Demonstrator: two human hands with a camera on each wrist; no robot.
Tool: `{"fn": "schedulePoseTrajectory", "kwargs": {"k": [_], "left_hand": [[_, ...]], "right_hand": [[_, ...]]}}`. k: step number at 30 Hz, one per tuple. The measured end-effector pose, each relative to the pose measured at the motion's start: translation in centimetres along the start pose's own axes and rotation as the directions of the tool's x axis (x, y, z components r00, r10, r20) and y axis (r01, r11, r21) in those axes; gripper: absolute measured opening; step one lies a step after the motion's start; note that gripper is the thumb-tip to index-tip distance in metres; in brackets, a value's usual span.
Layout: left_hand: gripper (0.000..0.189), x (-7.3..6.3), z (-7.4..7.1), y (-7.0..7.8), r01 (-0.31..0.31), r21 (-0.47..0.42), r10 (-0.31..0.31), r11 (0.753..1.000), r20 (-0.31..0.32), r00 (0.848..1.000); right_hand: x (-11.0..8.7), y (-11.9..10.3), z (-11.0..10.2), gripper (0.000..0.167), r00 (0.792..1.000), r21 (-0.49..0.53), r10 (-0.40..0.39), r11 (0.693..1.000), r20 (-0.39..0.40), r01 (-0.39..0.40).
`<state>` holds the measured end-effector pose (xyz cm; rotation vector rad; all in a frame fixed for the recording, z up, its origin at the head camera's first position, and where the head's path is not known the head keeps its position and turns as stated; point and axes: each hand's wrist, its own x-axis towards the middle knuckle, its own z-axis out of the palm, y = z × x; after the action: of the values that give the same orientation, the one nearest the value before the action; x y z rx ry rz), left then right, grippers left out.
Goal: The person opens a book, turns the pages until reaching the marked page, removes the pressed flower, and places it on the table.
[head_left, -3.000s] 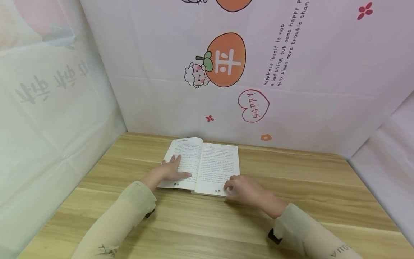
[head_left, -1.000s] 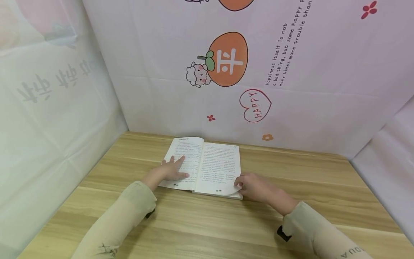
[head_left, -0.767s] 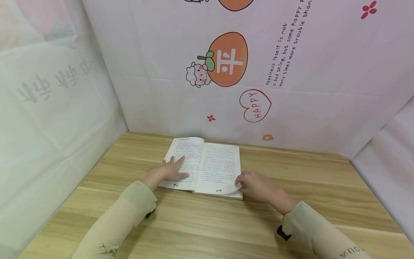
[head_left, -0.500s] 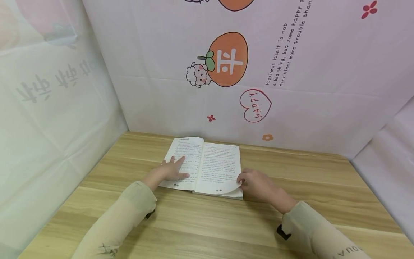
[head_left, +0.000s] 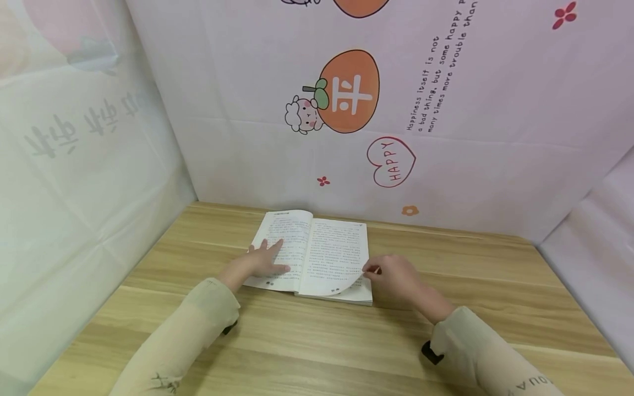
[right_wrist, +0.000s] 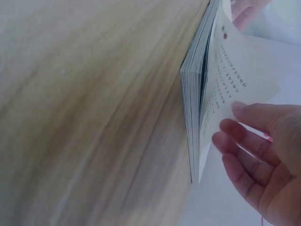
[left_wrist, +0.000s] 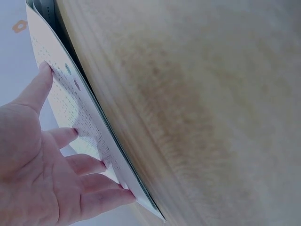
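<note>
One page (head_left: 342,275) now curls up higher than half a second ago, its edge pinched in the right hand (head_left: 396,275), left hand (head_left: 262,261) spread on the open book (head_left: 292,225) on the table (head_left: 307,341), so page-turning looks begun, unfinished.

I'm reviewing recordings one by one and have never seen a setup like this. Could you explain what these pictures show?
There is no machine here: a person works with two bare hands. The wide picture comes from a camera worn on the head, looking forward and down. The other two come from cameras on the wrists, one each, so the table looks slanted there. On it lies an open book, in front of a printed backdrop. The left hand has its fingers spread on the left page. The right hand pinches a right-hand page near its lower outer corner, lifted off those beneath.
</note>
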<state>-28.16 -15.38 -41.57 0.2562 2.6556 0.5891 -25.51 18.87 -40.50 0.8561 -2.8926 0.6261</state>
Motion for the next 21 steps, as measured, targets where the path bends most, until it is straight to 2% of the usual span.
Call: {"fn": "schedulePoseTrajectory", "kwargs": {"k": [4, 8, 10, 14, 17, 21], "left_hand": [[0.086, 0.0, 0.0, 0.0, 0.0, 0.001, 0.0, 1.0, 0.001, 1.0], [0.086, 0.1, -0.1, 0.0, 0.001, 0.004, -0.001, 1.0, -0.001, 1.0], [0.085, 0.1, 0.0, 0.0, -0.002, 0.002, 0.002, 1.0, -0.003, 1.0], [0.085, 0.2, 0.0, -0.1, -0.002, 0.005, 0.002, 1.0, -0.003, 1.0], [0.085, 0.2, 0.1, -0.2, 0.002, 0.005, -0.002, 1.0, -0.001, 1.0], [0.085, 0.3, 0.1, -0.3, 0.001, 0.002, -0.001, 1.0, -0.001, 1.0]], "right_hand": [[0.2, 0.1, 0.1, 0.005, 0.997, 0.111, 0.076, 0.991, 0.008, -0.077], [0.4, 0.0, 0.3, 0.008, 0.987, 0.271, 0.158, 0.95, 0.016, -0.156], [0.5, -0.1, 0.2, 0.011, 0.983, 0.362, 0.185, 0.915, 0.018, -0.179], [0.8, -0.3, 0.2, 0.021, 0.974, 0.525, 0.223, 0.826, 0.027, -0.204], [1.1, -0.3, 0.2, 0.025, 0.967, 0.604, 0.252, 0.765, 0.038, -0.223], [1.3, -0.4, 0.2, 0.029, 0.961, 0.675, 0.273, 0.703, 0.036, -0.225]]}}
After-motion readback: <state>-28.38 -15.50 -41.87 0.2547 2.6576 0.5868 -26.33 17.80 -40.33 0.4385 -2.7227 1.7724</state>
